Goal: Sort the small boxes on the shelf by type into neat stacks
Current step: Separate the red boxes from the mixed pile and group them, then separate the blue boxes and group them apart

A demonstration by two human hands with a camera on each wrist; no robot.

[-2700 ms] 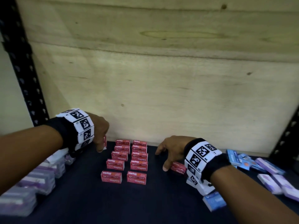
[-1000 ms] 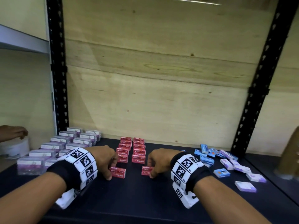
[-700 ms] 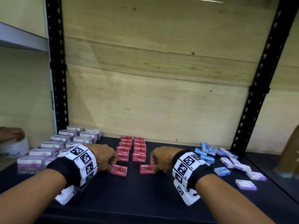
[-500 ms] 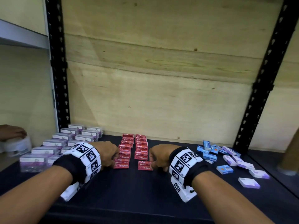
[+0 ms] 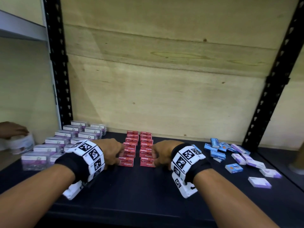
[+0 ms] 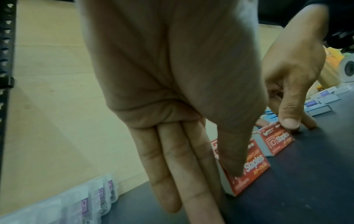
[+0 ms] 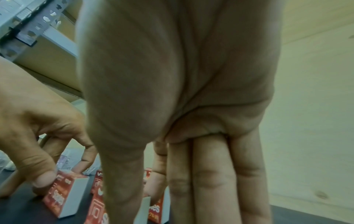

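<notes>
Red staples boxes stand in two columns [image 5: 139, 142] at the middle of the dark shelf [image 5: 148, 195]. My left hand [image 5: 117, 160] pinches the front box of the left column [image 5: 127, 163], thumb on its printed face [image 6: 254, 166] and a finger behind it. My right hand [image 5: 156, 160] pinches the front box of the right column [image 5: 145, 163] the same way, thumb over its face [image 7: 94, 212]. Both boxes sit on the shelf, close up against the boxes behind them. The other fingers of each hand point straight down beside the boxes.
Clear boxes with purple labels [image 5: 65, 142] stand in rows at the left. A heap of blue boxes [image 5: 215, 150] and scattered white-purple boxes [image 5: 256, 163] lie at the right. Another person's hand [image 5: 13, 130] rests on a white roll at the far left. Black uprights frame the shelf.
Both hands have slid their red boxes away from me, from a gap in front of the columns to right up against them.
</notes>
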